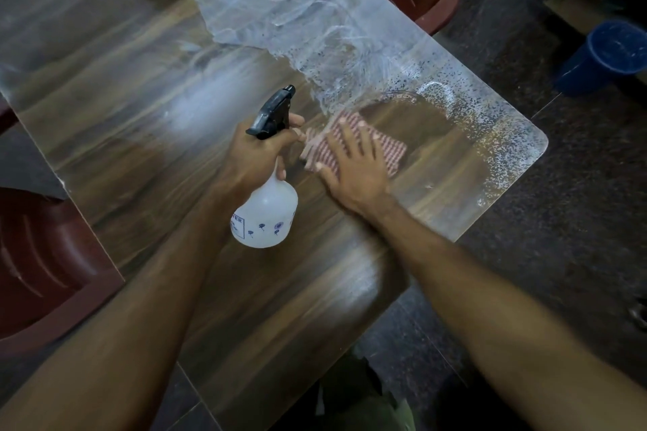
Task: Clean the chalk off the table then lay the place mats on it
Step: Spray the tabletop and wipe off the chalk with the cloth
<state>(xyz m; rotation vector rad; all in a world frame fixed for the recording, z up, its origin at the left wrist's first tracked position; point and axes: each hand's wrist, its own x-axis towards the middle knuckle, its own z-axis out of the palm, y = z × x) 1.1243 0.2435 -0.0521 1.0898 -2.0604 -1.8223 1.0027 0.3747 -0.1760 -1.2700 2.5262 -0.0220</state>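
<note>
Dark speckled floor surrounds a wood-grain table (115, 122); take the table's rounded corner (535, 142) as your landmark.

Your right hand (353, 168) lies flat, fingers spread, pressing a red-and-white checked cloth (322, 143) onto the top, inboard of that corner. Your left hand (261, 150) is wrapped round the neck of a white spray bottle (266, 213), just beside the cloth on the side away from the corner, nozzle aimed toward the far end.

Chalk (280, 10), wet and smeared, runs in a long band from the corner up the table edge toward the far end. A wiped brown patch sits between cloth and corner, ringed with white speckle.

Judgement: the remaining chalk lies ahead of the cloth and toward the corner, so the right hand is nearer; stroke along the band's length.

No place mats in view. Reddish chairs (45, 255) and a blue bucket (602, 56) stand off the table.
</note>
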